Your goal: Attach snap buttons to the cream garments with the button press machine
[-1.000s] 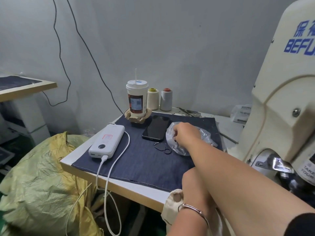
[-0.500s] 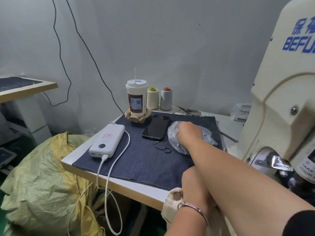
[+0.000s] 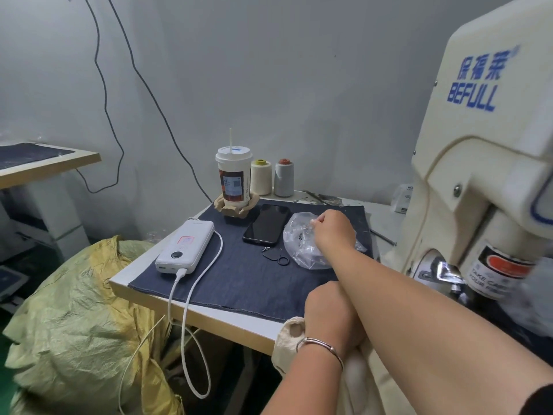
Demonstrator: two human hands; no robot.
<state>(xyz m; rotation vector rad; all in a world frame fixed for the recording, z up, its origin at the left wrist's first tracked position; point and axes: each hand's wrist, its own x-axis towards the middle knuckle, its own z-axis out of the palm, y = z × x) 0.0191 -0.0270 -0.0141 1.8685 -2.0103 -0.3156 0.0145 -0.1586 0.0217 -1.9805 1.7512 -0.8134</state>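
The press (image 3: 484,163) rises right of both hands. The cream garment (image 3: 288,339) hangs off the desk (image 3: 209,319) edge, gripped by the left hand (image 3: 329,313). Beyond it, the right hand (image 3: 332,232) pinches inside the plastic bag (image 3: 299,244).

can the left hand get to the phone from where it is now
Probably not easily: the left hand sits low at the table's near edge beneath the right forearm, which crosses above it; the phone lies beyond.

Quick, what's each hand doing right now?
Left hand: holds the cream garment.
Right hand: fingers pinch something small over the bag.
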